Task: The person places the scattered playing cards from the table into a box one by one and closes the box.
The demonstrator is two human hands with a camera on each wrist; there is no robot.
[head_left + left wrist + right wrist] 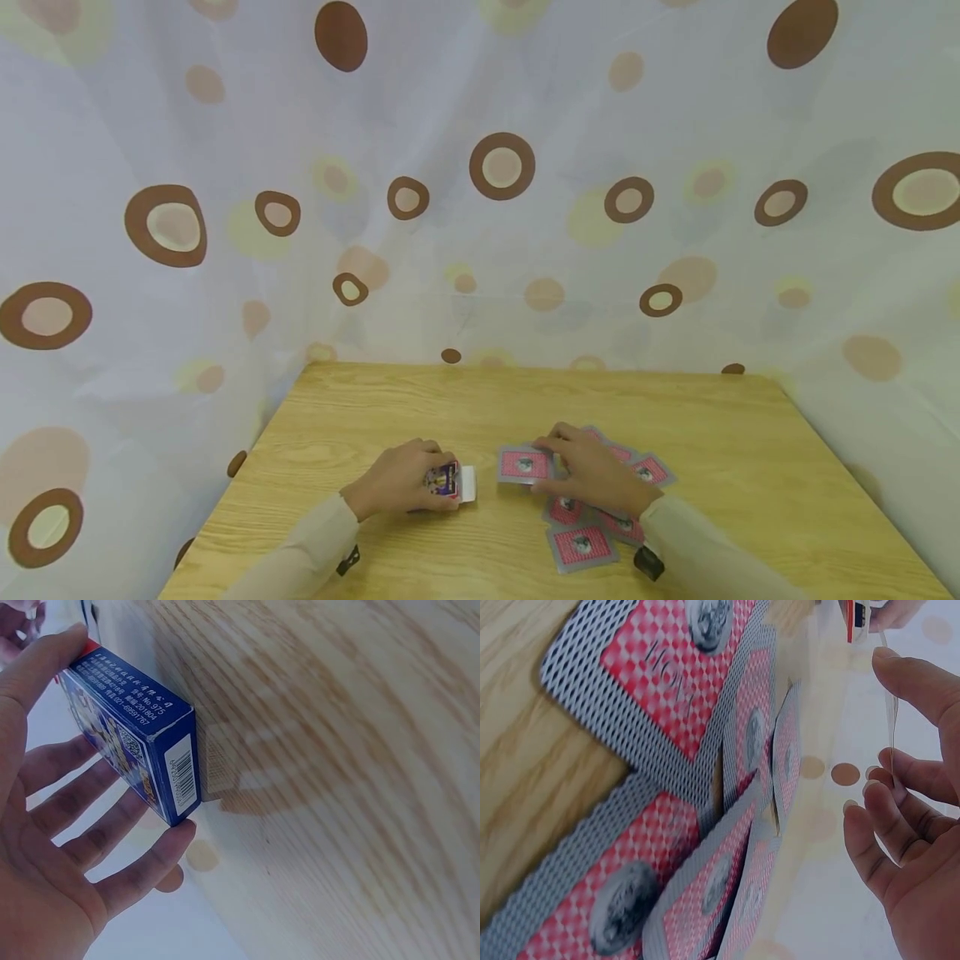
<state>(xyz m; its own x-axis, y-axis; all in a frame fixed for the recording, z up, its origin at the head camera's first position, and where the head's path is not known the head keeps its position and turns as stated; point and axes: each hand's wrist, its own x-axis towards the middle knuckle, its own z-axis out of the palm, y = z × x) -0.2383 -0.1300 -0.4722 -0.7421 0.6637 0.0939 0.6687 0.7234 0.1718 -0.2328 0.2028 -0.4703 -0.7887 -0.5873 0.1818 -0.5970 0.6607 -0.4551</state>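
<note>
My left hand [397,481] grips a small blue playing-card box [127,712] between thumb and fingers, low over the wooden table. A barcode and printed white text show in the left wrist view. The white flap [468,483] at the box's right end stands open, toward the other hand. My right hand [596,473] pinches a playing card [523,465] with a red checked back and grey border. Seen nearly edge-on in the right wrist view, that card sits between thumb and fingertips. Several more cards [582,545] lie face down, spread beneath and around the right hand, some overlapping.
The light wooden table [360,408] carries the box and the cards. A pale curtain [450,242] with brown and yellow spots hangs along its back and both sides. Dark straps or small devices [648,564] sit at both wrists.
</note>
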